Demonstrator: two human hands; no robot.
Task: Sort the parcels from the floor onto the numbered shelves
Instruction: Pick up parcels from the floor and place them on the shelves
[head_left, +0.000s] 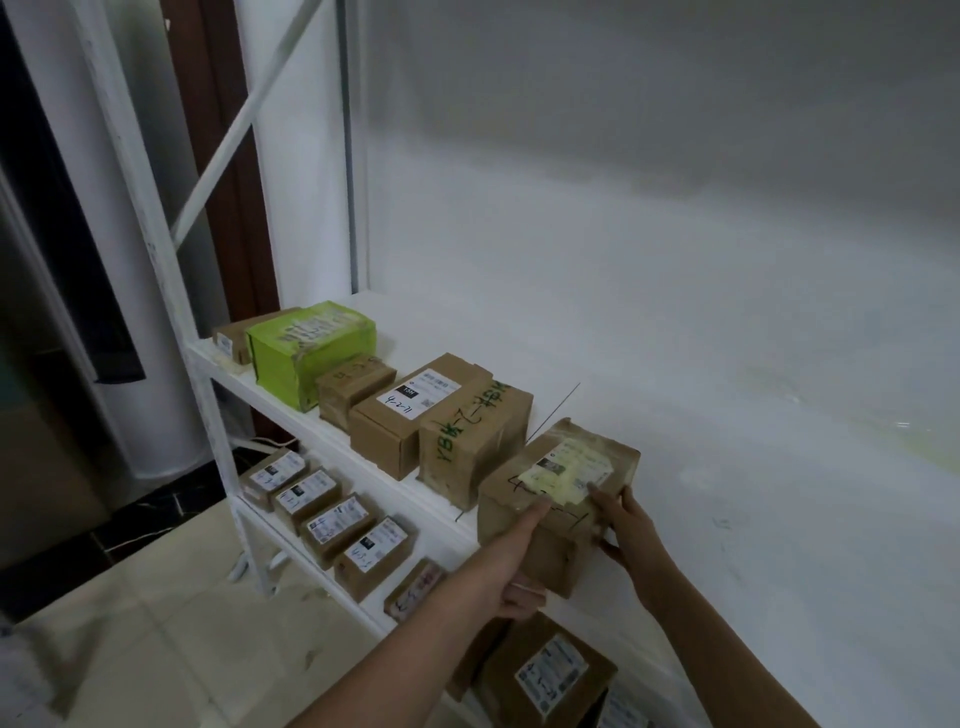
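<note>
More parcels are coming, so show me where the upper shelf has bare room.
Bare: the upper shelf right of the held parcel, and the strip behind the row up to the wall. Crowded: the front edge from the green box to the held parcel; the lower shelf is lined with small parcels.

Dim, flat light; soft blur throughout; wide-angle bending at edges; wall (675, 182) shadowed above.

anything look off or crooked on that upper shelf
The parcel gripped by the left hand and right hand sits askew to the other boxes, at the shelf's front edge; its label looks yellowed and torn.
</note>
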